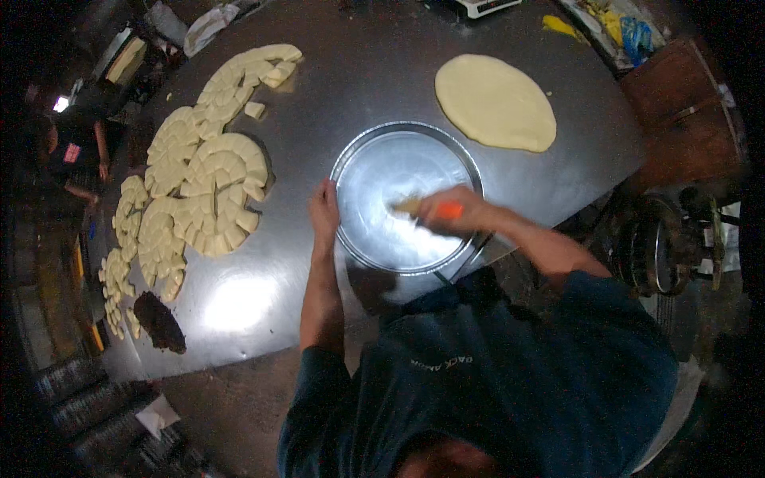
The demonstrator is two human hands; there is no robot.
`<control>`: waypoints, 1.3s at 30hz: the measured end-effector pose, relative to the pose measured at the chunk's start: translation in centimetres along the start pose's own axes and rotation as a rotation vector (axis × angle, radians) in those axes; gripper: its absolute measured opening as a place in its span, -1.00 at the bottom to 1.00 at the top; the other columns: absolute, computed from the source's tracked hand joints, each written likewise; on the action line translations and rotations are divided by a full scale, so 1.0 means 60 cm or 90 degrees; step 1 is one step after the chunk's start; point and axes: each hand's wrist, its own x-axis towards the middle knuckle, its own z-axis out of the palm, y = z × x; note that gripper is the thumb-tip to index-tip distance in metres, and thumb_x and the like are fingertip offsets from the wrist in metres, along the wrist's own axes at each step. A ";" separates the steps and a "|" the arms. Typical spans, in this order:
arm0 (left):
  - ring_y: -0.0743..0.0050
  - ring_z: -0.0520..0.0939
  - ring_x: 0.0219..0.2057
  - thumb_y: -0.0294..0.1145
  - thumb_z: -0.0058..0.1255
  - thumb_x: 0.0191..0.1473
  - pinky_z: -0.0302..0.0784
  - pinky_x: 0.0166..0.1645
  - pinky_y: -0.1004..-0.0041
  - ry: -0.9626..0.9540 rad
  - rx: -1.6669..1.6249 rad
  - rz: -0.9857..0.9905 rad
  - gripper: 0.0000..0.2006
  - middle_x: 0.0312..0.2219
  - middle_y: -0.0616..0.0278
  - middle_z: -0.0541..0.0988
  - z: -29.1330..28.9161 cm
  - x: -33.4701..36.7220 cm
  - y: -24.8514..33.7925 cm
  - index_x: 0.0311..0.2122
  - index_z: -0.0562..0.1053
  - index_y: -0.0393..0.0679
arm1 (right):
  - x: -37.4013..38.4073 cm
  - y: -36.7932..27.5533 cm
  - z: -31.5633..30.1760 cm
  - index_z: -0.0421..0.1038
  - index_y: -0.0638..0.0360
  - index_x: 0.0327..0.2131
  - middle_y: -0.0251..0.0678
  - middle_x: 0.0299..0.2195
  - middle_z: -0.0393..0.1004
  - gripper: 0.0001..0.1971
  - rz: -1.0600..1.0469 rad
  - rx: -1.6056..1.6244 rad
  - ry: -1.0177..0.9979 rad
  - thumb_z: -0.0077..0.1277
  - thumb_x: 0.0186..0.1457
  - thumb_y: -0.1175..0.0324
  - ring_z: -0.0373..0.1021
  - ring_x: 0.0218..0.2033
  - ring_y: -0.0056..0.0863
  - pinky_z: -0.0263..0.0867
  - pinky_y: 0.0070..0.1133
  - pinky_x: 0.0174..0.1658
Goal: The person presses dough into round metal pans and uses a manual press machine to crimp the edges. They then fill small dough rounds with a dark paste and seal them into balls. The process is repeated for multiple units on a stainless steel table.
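A large round metal pan [358,159] sits near the front edge of the table. My left hand [323,209] grips the pan's left rim, fingers curled round its side. Over the middle of the pan, my right hand [456,212] is closed on a brush [406,207] with an orange part showing between the fingers. The brush's tan end points left and down at the shiny pan floor; whether it touches is hard to tell. Beyond the pan to the right lies a flat oval sheet of pale dough [496,102]. Many cut dough pieces [215,183] lie in clusters to the left.
The steel table [311,88] spreads out around the pan. A dark brown clump [159,322] lies near its left front corner. Something white, perhaps a scale [488,6], is at the far edge. Another person [76,151] stands off to the left. Round metal pans [653,243] stand at the right.
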 end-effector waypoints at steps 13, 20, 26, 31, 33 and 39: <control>0.09 0.56 -0.15 -0.39 0.01 0.06 0.44 -0.06 0.31 0.042 0.123 0.106 -0.69 -0.15 -0.07 0.52 0.102 0.123 0.201 -0.06 0.46 -0.23 | -0.274 0.067 -0.402 0.42 0.18 -0.22 -0.18 -0.17 0.48 -0.79 0.133 -0.290 0.587 0.03 0.01 0.46 0.41 -0.08 -0.26 0.35 -0.47 -0.05; -0.02 0.55 -0.17 -0.21 0.04 -0.02 0.45 -0.10 0.24 -0.238 0.229 0.199 -0.60 -0.21 -0.13 0.54 0.480 0.356 0.325 -0.11 0.47 -0.26 | -0.276 0.214 -0.529 0.30 0.11 0.02 -0.08 -0.02 0.37 -0.52 0.462 -0.829 0.246 0.06 -0.04 0.34 0.33 0.01 -0.14 0.25 -0.31 0.04; 0.07 0.57 -0.27 -0.23 0.05 -0.07 0.46 -0.20 0.21 -0.500 0.391 0.137 -0.71 -0.35 -0.06 0.55 0.607 0.437 0.429 -0.27 0.47 -0.22 | -0.022 0.260 -0.625 0.36 0.25 -0.08 0.00 -0.12 0.40 -0.54 0.202 -0.425 0.465 0.10 -0.07 0.25 0.36 -0.06 -0.18 0.26 -0.38 -0.02; 0.13 0.56 -0.28 -0.31 0.09 -0.16 0.44 -0.14 0.31 -0.470 0.317 0.527 -0.71 -0.33 0.05 0.54 0.531 0.368 0.484 -0.28 0.45 -0.20 | 0.008 0.184 -0.664 0.43 0.27 -0.24 -0.12 -0.19 0.45 -0.66 0.384 -0.305 0.122 0.14 -0.09 0.27 0.41 -0.14 -0.39 0.30 -0.48 -0.08; 0.21 0.54 -0.29 -0.36 0.07 -0.17 0.43 -0.12 0.33 -0.396 0.066 0.615 -0.76 -0.34 0.13 0.52 0.472 0.357 0.477 -0.32 0.45 -0.18 | -0.009 0.190 -0.673 0.45 0.24 -0.24 -0.19 -0.19 0.47 -0.66 0.199 -0.243 0.157 0.17 -0.10 0.27 0.41 -0.16 -0.45 0.32 -0.51 -0.09; 0.36 0.54 -0.21 -0.21 0.08 -0.11 0.43 -0.08 0.36 -0.637 -0.042 -0.124 -0.59 -0.22 0.13 0.54 0.537 0.403 0.420 -0.14 0.45 -0.22 | -0.017 0.266 -0.645 0.46 0.25 -0.17 -0.27 -0.18 0.49 -0.59 0.346 0.353 0.190 0.21 -0.11 0.26 0.42 -0.20 -0.54 0.35 -0.54 -0.15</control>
